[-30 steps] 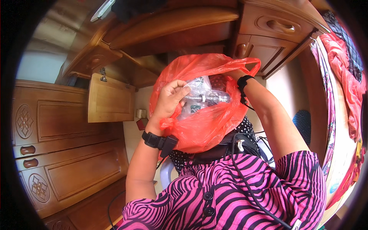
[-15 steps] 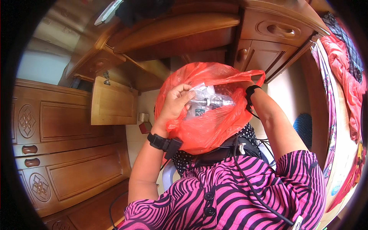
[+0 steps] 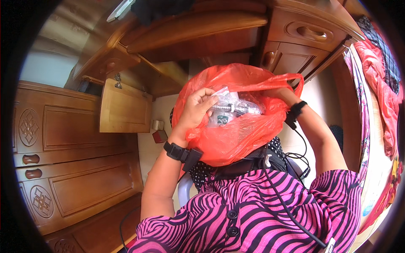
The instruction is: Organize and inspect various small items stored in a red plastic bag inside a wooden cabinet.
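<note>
A red plastic carrier bag (image 3: 240, 141) rests on my lap with its mouth spread open. Inside it lies a clear zip-top plastic bag (image 3: 238, 105) holding dark and silvery slim items that I cannot make out. My left hand (image 3: 197, 109) pinches the left upper corner of this clear bag between thumb and fingers. On the right, my right hand (image 3: 282, 93) reaches into the red bag's mouth beneath its handle loop (image 3: 295, 80); its fingers are hidden by the plastic.
A wooden desk (image 3: 198, 36) with drawers stands ahead, and a small cabinet door (image 3: 126, 107) hangs open at left. Wooden cupboards (image 3: 84, 139) line the left side. Clothes (image 3: 377, 76) lie at far right. Black cables (image 3: 301, 162) hang near my right arm.
My right hand has shifted to the right, its wrist now outside the red bag's edge. The bag's right side and handle loop have moved right too. My left hand keeps its pinch.
</note>
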Demonstrator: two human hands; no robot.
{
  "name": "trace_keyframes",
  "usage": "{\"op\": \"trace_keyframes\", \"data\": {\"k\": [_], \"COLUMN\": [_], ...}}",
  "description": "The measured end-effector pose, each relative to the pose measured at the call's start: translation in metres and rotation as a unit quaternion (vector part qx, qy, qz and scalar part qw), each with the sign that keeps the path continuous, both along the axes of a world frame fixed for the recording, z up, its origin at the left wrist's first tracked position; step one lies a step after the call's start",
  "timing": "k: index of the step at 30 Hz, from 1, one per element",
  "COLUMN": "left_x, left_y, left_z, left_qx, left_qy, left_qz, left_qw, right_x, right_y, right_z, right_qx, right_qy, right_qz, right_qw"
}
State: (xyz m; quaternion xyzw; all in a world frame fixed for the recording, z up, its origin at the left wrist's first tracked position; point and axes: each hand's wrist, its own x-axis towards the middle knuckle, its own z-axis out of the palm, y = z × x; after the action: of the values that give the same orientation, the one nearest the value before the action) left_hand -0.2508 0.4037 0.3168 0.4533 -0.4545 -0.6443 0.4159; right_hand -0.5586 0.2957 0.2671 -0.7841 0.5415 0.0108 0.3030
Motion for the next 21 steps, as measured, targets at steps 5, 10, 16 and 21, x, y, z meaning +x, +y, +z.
{"op": "trace_keyframes", "data": {"k": [5,10,16,21], "left_x": [-0.007,-0.004,-0.002,-0.009], "left_y": [0.009,0.01,0.012,0.011], "left_z": [0.021,0.017,0.014,0.008], "left_qx": [-0.039,-0.064,-0.017,-0.04], "left_qy": [-0.013,-0.056,-0.026,0.004], "left_qz": [0.003,-0.038,-0.033,0.001], "left_qw": [0.999,0.996,0.999,0.999], "right_x": [0.019,0.046,0.076,0.075], "right_y": [0.009,0.024,0.042,0.045], "right_z": [0.076,0.072,0.064,0.051], "right_qx": [0.135,0.355,0.425,0.398], "right_qy": [-0.243,-0.676,-0.655,-0.626], "right_qz": [-0.1,-0.121,-0.121,-0.092], "right_qw": [0.955,0.634,0.613,0.664]}}
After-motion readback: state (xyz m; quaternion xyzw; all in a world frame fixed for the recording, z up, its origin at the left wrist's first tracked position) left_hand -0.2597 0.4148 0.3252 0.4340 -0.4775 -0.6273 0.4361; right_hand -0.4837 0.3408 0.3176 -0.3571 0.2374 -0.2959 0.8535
